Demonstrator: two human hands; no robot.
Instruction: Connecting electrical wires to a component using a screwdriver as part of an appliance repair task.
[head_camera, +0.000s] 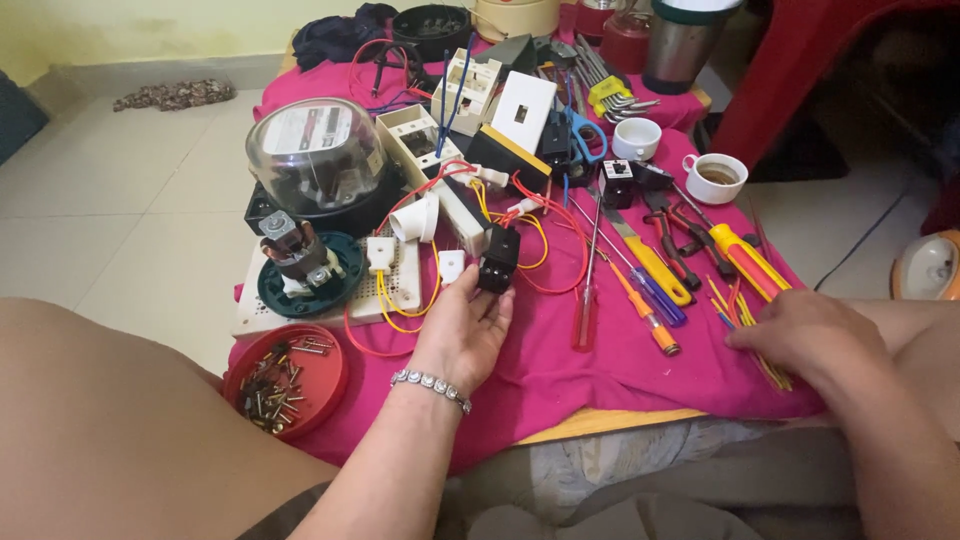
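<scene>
Wiring step, by the look of it: left hand (462, 335) cups the black switch block (498, 259), fingers closed round its lower end above the pink cloth (560, 375), right hand (805, 335) loosely closed over loose coloured wires (748, 312); judged next, one picked wire needs careful pinching.

Electric meter (318, 158), screwdrivers (640, 300), perhaps cups (714, 176)
</scene>
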